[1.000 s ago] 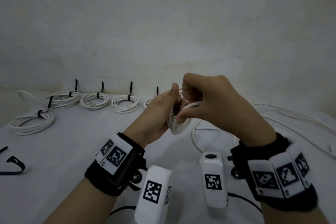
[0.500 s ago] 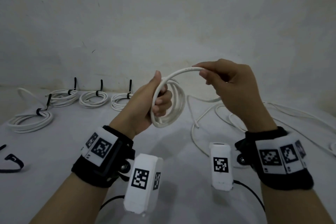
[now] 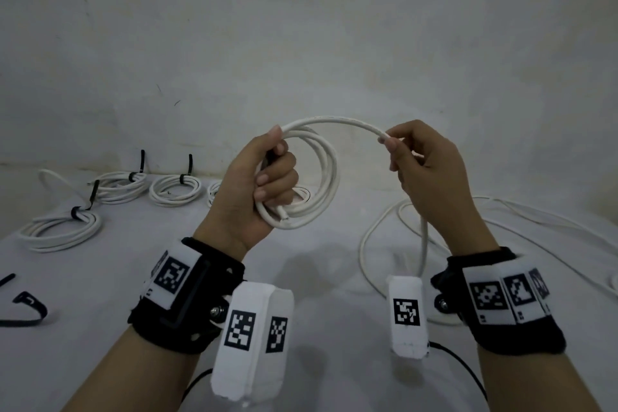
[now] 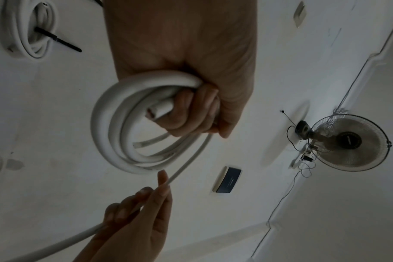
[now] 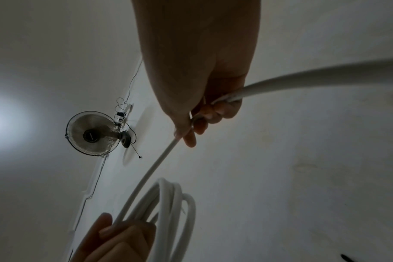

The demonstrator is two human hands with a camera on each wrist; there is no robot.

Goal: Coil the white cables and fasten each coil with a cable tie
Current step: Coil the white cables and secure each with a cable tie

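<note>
My left hand (image 3: 264,184) grips a small coil of white cable (image 3: 321,184), held upright above the table; its cut end (image 3: 282,212) pokes out below my fingers. The same coil (image 4: 123,127) fills the left wrist view, and the coil (image 5: 173,212) shows low in the right wrist view. From the coil's top a strand (image 3: 334,120) arcs right to my right hand (image 3: 421,170), which pinches it between thumb and fingers. The rest of the cable (image 3: 423,244) drops from that hand to the table.
Several tied coils (image 3: 174,187) with black cable ties lie in a row along the back left; the nearest tied coil (image 3: 60,231) sits further left. A loose black cable tie (image 3: 26,308) lies at the left edge. Loose white cable (image 3: 535,221) sprawls on the right.
Both hands have risen and parted. My right hand has drawn the strand out to the right, widening the arc between the hands. The coil in my left hand stays gripped.
</note>
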